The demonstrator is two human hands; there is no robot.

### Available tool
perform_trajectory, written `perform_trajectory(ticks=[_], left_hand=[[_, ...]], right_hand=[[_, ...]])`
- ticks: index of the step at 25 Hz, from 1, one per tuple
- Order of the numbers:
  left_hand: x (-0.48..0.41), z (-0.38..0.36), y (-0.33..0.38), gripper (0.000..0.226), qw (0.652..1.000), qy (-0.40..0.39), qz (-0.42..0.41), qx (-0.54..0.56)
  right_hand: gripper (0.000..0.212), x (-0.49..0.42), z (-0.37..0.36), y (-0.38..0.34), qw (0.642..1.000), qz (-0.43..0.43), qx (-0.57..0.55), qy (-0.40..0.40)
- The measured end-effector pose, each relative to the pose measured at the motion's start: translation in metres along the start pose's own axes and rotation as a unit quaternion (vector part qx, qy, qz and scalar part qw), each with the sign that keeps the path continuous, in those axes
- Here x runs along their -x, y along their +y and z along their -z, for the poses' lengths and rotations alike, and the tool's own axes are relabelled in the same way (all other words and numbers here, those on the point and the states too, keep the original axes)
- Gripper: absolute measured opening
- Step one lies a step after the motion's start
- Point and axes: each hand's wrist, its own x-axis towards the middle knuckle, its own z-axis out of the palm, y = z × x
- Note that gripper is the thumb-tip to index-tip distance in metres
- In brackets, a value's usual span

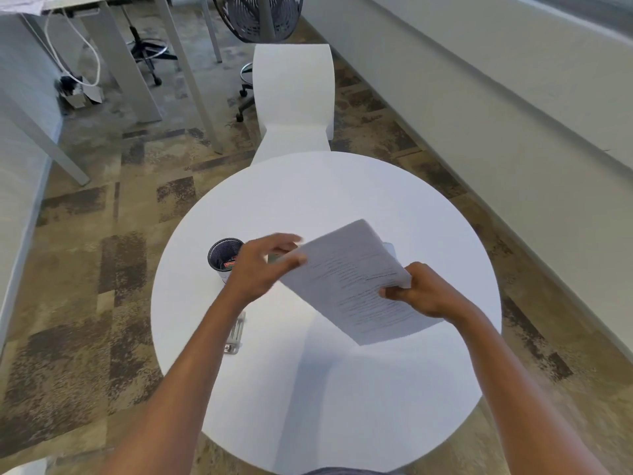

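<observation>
Right hand is pinching printed papers above the round white surface; left hand, fingers loosely apart, is touching their edge.

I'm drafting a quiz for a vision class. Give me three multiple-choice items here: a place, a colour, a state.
1. Where is the mesh cup? A on the floor; B on the table, left of the papers; C on a chair.
2. The table's colour? A white; B black; C red.
3. The papers are: A flat on the table; B inside the cup; C held up by the right hand.
B: it stands on the tabletop beside them. A: plain white top. C: fingers grip the edge, shadow below.
</observation>
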Motion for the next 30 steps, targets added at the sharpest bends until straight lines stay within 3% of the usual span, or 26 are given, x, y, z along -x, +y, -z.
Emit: perform_trajectory(ticks=[2,3,7,10,13,18,23,25,30], left_hand=[[0.011,0.003,-0.024,0.037,0.988,0.083,0.064,0.117],[0.018,-0.002,-0.038,0.042,0.981,0.072,0.095,0.151],[0.038,-0.043,-0.065,0.045,0.972,-0.1,0.151,0.149],[0.034,-0.055,-0.063,0.024,0.98,-0.063,0.138,0.129],[0.03,-0.055,-0.056,0.02,0.984,-0.028,0.134,0.11],[0.022,-0.045,-0.047,0.018,0.995,-0.006,0.07,0.075],[0.04,-0.05,-0.068,0.012,0.995,-0.019,0.09,-0.035],[0.049,-0.053,-0.079,0.006,0.991,-0.007,0.113,-0.07],[0.045,-0.054,-0.081,0.002,0.993,0.031,0.115,-0.027]], right_hand=[[0.016,0.005,-0.001,0.008,0.993,-0.009,-0.114,0.016],[0.021,0.006,-0.003,0.012,0.986,-0.013,-0.163,0.023],[0.026,0.007,-0.021,0.02,0.964,-0.012,-0.263,0.036],[0.029,0.004,-0.033,0.027,0.973,-0.026,-0.228,0.026],[0.031,0.002,-0.029,0.03,0.982,-0.021,-0.189,0.014],[0.031,0.004,-0.026,0.028,0.964,0.021,-0.263,0.028],[0.037,0.006,-0.06,0.055,0.961,-0.04,-0.273,0.015],[0.032,0.008,-0.071,0.067,0.964,-0.059,-0.26,0.016],[0.015,0.004,-0.06,0.066,0.965,-0.063,-0.254,0.021]])
